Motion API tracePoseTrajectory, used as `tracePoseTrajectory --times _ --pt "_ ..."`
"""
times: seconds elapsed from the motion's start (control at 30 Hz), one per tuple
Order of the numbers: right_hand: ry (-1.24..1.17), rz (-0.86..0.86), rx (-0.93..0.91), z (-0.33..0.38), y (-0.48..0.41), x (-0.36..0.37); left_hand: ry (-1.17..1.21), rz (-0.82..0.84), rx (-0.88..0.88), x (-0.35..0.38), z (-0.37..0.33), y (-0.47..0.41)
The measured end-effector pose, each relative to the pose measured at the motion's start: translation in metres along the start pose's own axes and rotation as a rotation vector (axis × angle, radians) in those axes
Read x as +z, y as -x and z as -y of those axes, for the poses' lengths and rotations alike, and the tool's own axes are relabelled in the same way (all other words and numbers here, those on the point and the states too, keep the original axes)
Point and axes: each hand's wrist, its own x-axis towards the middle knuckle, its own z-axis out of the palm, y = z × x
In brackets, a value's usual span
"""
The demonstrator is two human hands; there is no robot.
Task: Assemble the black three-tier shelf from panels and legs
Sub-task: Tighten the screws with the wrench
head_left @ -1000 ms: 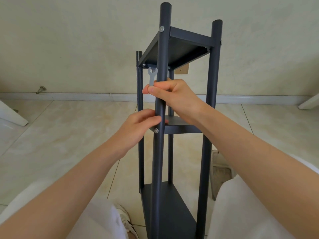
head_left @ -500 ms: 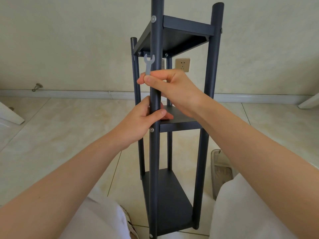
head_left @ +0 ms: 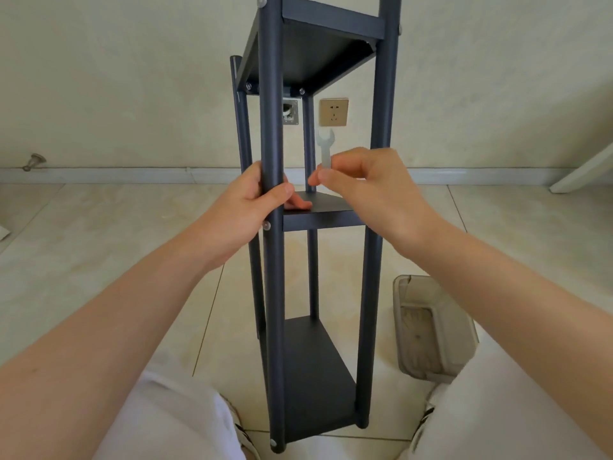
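Black, stiff and likely light, the shelf (head_left: 315, 376) was gripped at its front leg (head_left: 274, 310) by the left hand (head_left: 243, 210); the right hand (head_left: 374, 194) pinched a wrench (head_left: 325, 146).

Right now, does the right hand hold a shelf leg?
No, the right hand pinches a small wrench; the left hand grips the leg.

Black three-tier shelf (head_left: 315, 376) upright on tiled floor (head_left: 83, 244), between person's knees in white trousers. Left hand (head_left: 245, 210) grips near front leg (head_left: 273, 327) just above middle panel (head_left: 326, 204), fingers curled round it, fingertips over panel corner. Silver screw head (head_left: 266, 225) just below hand. Right hand (head_left: 371, 190) pinches small flat wrench (head_left: 325, 147), forked end up, above middle panel. Wall socket (head_left: 333, 111) behind. Translucent plastic container (head_left: 431, 327) on floor, right of shelf.
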Motion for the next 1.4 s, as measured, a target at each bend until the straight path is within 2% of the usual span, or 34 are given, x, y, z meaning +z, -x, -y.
tracePoseTrajectory --times 0.1,0.2,0.3,0.37,0.5,0.67,0.77,1.07,1.2,1.4 --pt "0.039 0.066 0.015 -0.009 0.017 0.003 -0.028 -0.004 0.01 0.002 0.001 -0.004" --pt "0.058 0.211 0.07 -0.015 0.035 0.006 -0.008 -0.004 0.009 0.007 0.001 -0.005" --pt "0.208 0.363 0.132 -0.026 0.047 0.015 0.042 0.021 0.025 0.013 -0.001 -0.005" --pt "0.259 0.407 0.202 -0.035 0.05 0.021 0.034 0.021 0.029 0.016 -0.003 -0.006" --pt "0.206 0.358 0.3 -0.049 0.048 0.03 0.011 -0.02 0.05 0.023 -0.001 -0.009" --pt "0.017 0.235 0.332 -0.049 0.039 0.04 0.067 -0.23 0.082 0.032 0.005 -0.009" --pt "-0.056 0.181 0.342 -0.047 0.037 0.05 0.076 -0.291 0.082 0.034 0.01 -0.008" --pt "-0.166 0.133 0.364 -0.05 0.046 0.071 0.113 -0.314 -0.029 0.035 0.029 -0.001" --pt "-0.157 0.128 0.373 -0.051 0.048 0.075 0.123 -0.321 -0.026 0.033 0.028 0.0" --pt "-0.092 0.12 0.29 -0.047 0.049 0.078 0.138 -0.309 -0.004 0.034 0.024 0.002"
